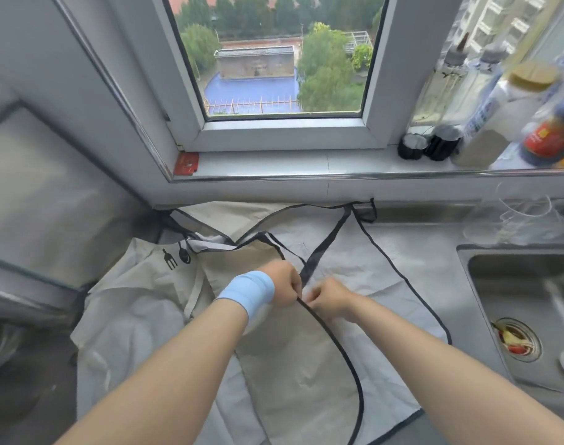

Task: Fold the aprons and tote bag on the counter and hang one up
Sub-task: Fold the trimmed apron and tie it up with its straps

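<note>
A pale grey apron (380, 271) with black trim lies spread across the counter, one flap folded over so its beige underside (293, 364) faces up. Its black strap (328, 242) runs from the far edge down to my hands. My left hand (282, 287), a light blue band on the wrist, and my right hand (330, 300) meet at the middle, both pinching the black-trimmed edge where the strap ends. A second light cloth (139, 300) printed with a black fork and spoon lies crumpled to the left, partly under the apron.
A steel sink (524, 284) with food scraps in its drain sits at the right. Bottles and jars (486, 123) crowd the windowsill at the right. A red card (186, 163) rests on the sill's left end. Clear glassware (515, 216) stands behind the sink.
</note>
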